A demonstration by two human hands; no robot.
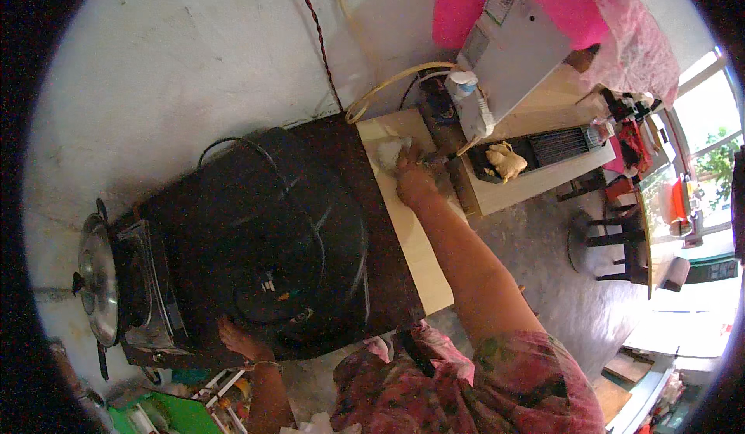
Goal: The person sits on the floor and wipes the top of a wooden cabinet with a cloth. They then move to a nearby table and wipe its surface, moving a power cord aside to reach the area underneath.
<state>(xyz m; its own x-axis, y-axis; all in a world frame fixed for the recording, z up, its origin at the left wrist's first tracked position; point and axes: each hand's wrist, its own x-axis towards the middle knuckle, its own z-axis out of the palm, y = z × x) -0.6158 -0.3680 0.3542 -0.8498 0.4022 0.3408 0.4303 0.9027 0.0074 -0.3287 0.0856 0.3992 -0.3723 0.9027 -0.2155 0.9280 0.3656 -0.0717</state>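
My right hand (pixel 414 172) reaches out over a pale wooden board (pixel 428 283) and presses on a white cloth (pixel 391 153), which looks crumpled under the fingers. My left hand (pixel 247 341) is at the near edge of a large black rounded object (pixel 262 219), with its fingers against the dark side. A thin black cord (pixel 323 248) runs over the top of that object. It stands on a dark brown tabletop (pixel 378 259), which meets the pale board. Shadow hides the black object's details and whatever is under my left palm.
Left stands a lidded metal pan (pixel 99 280). Right of my hand, a black tray (pixel 529 149) holds ginger root (pixel 506 162). A white power strip (pixel 483 114) and yellowish cable (pixel 401 76) lie near the wall. A green crate (pixel 169 411) sits below; stools (pixel 620 236) stand farther right.
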